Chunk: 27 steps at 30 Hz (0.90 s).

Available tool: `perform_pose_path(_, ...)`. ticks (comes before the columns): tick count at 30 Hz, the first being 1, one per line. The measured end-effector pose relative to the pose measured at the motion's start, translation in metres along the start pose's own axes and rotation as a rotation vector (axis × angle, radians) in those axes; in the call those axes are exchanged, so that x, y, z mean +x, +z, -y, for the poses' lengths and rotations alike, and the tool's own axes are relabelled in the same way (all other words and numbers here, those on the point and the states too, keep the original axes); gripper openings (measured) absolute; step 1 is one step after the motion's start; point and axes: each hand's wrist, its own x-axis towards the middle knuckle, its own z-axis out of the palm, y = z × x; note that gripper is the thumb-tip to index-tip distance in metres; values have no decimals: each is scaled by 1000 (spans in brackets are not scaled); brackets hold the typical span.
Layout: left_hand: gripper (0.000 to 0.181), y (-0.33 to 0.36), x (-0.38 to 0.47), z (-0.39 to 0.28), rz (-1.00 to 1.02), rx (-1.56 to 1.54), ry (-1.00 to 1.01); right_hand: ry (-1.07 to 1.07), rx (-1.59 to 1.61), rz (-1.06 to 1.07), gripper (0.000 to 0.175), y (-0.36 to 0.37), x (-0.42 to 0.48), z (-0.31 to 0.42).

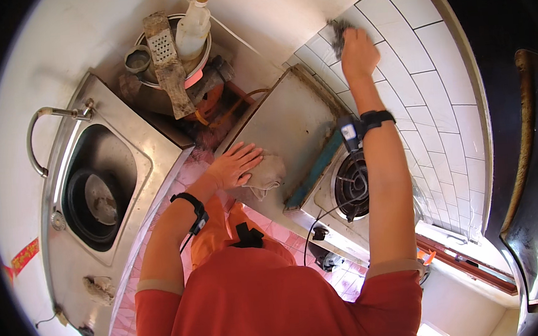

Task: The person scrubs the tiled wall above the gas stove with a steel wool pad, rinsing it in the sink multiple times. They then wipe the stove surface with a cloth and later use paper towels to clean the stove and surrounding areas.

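Note:
My right hand (359, 54) is raised at the upper right, its fingers closed on a dark, frizzy scouring pad (341, 36) that lies against the white wall tiles (405, 41). Below my left hand (238, 165) is the edge of a stained metal counter (288, 115); the fingers are spread and rest beside and partly over a crumpled beige cloth (267, 172). Whether the left hand grips the cloth is not clear. Both wrists wear black straps with small devices, and a cable runs from the right one.
A gas stove (319, 190) with a round burner stands under my right forearm. At left is a steel sink (142, 163) with a curved faucet (37, 137) and a black basin (82, 209). A plastic jug (193, 30), a grater (163, 46) and a pot stand in the back corner. A range hood (533, 196) borders the right.

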Motion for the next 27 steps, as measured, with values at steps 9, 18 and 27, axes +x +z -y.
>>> perform_pose_path(9,59,4,-4,2,-11,41,-10,26,2,-486,9,-68,63,-31)
perform_pose_path(18,60,-3,-2,-2,-17,12,14,-63,-92,39,9,-13,-10,-22)
perform_pose_path(27,61,-3,0,-2,0,21,-24,100,23,-330,10,-96,56,-37)
